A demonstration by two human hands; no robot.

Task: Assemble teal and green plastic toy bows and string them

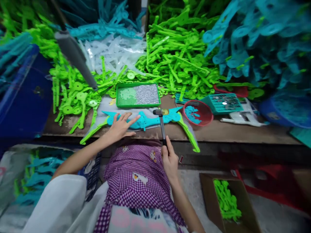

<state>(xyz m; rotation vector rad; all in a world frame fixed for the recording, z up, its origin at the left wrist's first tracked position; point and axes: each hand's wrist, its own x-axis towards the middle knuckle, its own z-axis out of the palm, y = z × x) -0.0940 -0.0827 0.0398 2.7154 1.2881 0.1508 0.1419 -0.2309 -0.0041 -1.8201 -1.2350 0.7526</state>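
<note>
A cyan and green plastic toy assembly (pixel 145 120) lies along the front edge of the wooden workbench (pixel 230 131). My left hand (pixel 120 125) rests flat on its left part with fingers spread. My right hand (pixel 169 159) is closed around the handle of a small hammer (pixel 161 120). The hammer's head sits over the assembly's right half. A green tray (pixel 137 95) holding small silvery parts stands just behind the assembly.
Heaps of green (pixel 179 58) and cyan plastic parts (pixel 262 38) cover the back of the bench. A red bowl (pixel 198 112) and a teal tray (pixel 224 103) sit to the right. A cardboard box of green parts (pixel 227 199) stands on the floor.
</note>
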